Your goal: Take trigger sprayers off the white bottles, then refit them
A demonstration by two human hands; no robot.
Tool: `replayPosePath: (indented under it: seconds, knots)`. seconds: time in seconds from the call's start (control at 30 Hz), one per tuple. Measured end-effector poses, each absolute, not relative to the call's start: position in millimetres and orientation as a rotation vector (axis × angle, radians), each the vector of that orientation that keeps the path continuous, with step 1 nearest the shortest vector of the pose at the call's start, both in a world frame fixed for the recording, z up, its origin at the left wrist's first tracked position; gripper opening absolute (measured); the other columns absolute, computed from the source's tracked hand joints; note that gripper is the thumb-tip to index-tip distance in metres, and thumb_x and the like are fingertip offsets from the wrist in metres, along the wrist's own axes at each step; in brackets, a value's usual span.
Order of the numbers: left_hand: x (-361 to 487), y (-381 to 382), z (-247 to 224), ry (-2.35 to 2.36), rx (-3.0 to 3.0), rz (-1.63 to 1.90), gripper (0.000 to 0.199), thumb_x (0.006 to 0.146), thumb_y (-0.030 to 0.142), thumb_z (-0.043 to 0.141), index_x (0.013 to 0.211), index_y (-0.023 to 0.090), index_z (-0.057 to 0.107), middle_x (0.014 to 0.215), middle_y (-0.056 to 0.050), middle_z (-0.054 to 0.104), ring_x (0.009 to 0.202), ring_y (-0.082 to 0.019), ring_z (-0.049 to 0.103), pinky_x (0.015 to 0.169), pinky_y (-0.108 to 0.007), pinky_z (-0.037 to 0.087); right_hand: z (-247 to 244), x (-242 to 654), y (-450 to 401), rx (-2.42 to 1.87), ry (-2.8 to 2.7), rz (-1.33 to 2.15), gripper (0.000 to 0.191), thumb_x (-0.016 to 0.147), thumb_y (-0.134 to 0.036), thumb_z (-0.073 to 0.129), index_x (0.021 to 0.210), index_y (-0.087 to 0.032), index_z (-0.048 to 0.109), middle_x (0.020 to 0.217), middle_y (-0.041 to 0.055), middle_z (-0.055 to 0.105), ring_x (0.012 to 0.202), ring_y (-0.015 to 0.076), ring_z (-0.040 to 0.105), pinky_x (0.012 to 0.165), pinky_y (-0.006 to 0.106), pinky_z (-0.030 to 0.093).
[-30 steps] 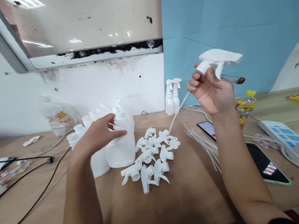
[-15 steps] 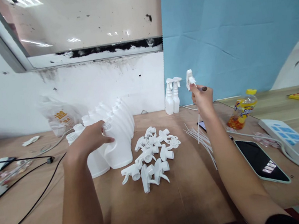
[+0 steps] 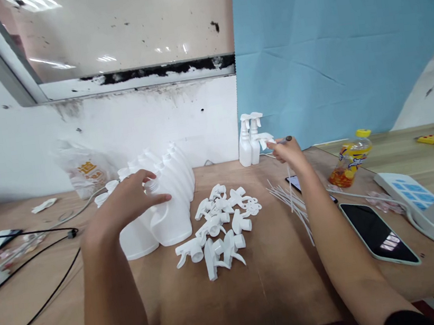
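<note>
My left hand [image 3: 128, 202] is at the neck of a white plastic bottle [image 3: 172, 224], thumb and fingers spread apart around it. That bottle stands at the front of a cluster of capless white bottles [image 3: 179, 165]. In my right hand [image 3: 291, 155] is a white trigger sprayer [image 3: 265, 139], its thin tube [image 3: 289, 187] hanging down. A dark, pen-like stick [image 3: 288, 138] also pokes out of this hand. Loose trigger sprayers [image 3: 214, 226] lie in a pile between my arms. Thin white tubes [image 3: 295, 208] lie beside my right forearm.
Two spray bottles with sprayers fitted [image 3: 244, 147] stand against the wall. To the right are a drink bottle [image 3: 349, 161], a phone [image 3: 378, 232] and a white device with blue keys [image 3: 417, 197]. A plastic bag [image 3: 88, 171] and black cables [image 3: 57, 287] are at left.
My right hand has lowered, and the sprayer has tipped from upright to pointing left. My left thumb and fingers have spread wider around the bottle neck.
</note>
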State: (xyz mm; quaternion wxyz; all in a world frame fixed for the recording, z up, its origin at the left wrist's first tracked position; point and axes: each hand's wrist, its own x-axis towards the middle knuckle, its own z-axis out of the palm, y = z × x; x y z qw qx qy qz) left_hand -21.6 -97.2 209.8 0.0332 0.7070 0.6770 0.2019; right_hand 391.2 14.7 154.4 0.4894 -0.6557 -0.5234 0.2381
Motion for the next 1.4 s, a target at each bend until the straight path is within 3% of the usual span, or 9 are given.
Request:
replayPosePath:
  seconds: [0.23,0.43,0.67,0.73,0.83,0.9,1.03,1.17,1.4]
  knots:
    - [-6,-119,221,2.051,2.188,1.042,0.052,0.076,0.056,0.066,0.117,0.026,0.058,0.127,-0.008,0.062,0.109,-0.03,0.061,0.089,-0.043,0.048,138,405,13,-1.961,-1.254,0.88,0.028,0.081,-0.036,0.072,0.091,-0.011,0.063,0.059,0.0113,0.066,0.055,0.023,0.067,0.051,0.029,0.054]
    - [6,-128,225,1.95,2.207,1.188,0.041,0.078,0.053,0.067,0.111,0.029,0.064,0.118,-0.006,0.067,0.106,-0.03,0.063,0.09,-0.046,0.049,142,411,13,-2.005,-1.348,0.672,0.031,0.087,-0.035,0.065,0.107,-0.012,0.064,0.087,0.0129,0.071,0.069,0.0213,0.069,0.06,0.028,0.052]
    - [38,-110,215,1.462,2.199,1.371,0.036,0.084,0.049,0.063,0.109,0.023,0.063,0.116,-0.006,0.067,0.103,-0.022,0.064,0.096,-0.042,0.049,176,381,-22,-1.639,-1.632,0.838,0.029,0.092,-0.041,0.059,0.101,-0.014,0.066,0.1,0.0147,0.073,0.081,0.0193,0.071,0.065,0.023,0.053]
    - [55,-102,204,1.308,2.151,1.347,0.04,0.085,0.049,0.061,0.115,0.023,0.059,0.123,-0.008,0.063,0.104,-0.022,0.064,0.092,-0.04,0.052,187,361,-39,-1.452,-1.797,0.929,0.032,0.091,-0.044,0.061,0.097,-0.014,0.068,0.095,0.0145,0.074,0.08,0.0201,0.072,0.068,0.025,0.055]
    - [79,-91,184,1.203,2.102,1.19,0.065,0.08,0.049,0.068,0.135,0.024,0.044,0.134,-0.014,0.054,0.105,-0.025,0.062,0.083,-0.038,0.054,199,326,-65,-1.196,-2.082,0.944,0.035,0.089,-0.048,0.061,0.092,-0.014,0.07,0.084,0.0102,0.074,0.072,0.0186,0.071,0.068,0.027,0.054]
    - [92,-87,172,1.106,2.086,1.063,0.068,0.079,0.045,0.069,0.136,0.023,0.04,0.127,-0.014,0.058,0.098,-0.024,0.063,0.076,-0.035,0.054,203,305,-79,-1.032,-2.242,0.879,0.037,0.09,-0.05,0.059,0.089,-0.015,0.071,0.078,0.0069,0.073,0.068,0.0165,0.069,0.065,0.026,0.051]
    - [106,-80,157,1.076,1.958,1.094,0.037,0.08,0.035,0.067,0.108,0.018,0.049,0.095,-0.006,0.061,0.075,-0.016,0.061,0.059,-0.026,0.048,203,283,-89,-0.965,-2.217,0.773,0.042,0.091,-0.054,0.056,0.081,-0.017,0.072,0.069,0.0032,0.069,0.063,0.0142,0.064,0.059,0.024,0.046]
    - [110,-74,156,1.082,1.731,1.222,0.04,0.075,0.041,0.072,0.097,0.02,0.047,0.077,0.002,0.053,0.057,-0.009,0.049,0.047,-0.021,0.037,202,282,-84,-0.958,-1.878,0.807,0.048,0.095,-0.057,0.047,0.092,-0.017,0.072,0.065,0.0029,0.065,0.06,0.0128,0.06,0.06,0.026,0.046]
    - [114,-75,156,1.004,1.579,1.215,0.043,0.067,0.052,0.077,0.075,0.021,0.047,0.055,0.008,0.036,0.043,-0.006,0.031,0.037,-0.02,0.02,207,278,-87,-0.645,-1.745,0.862,0.02,0.085,-0.037,0.068,0.084,-0.021,0.057,0.064,-0.0035,0.061,0.051,0.0088,0.053,0.049,0.023,0.042]
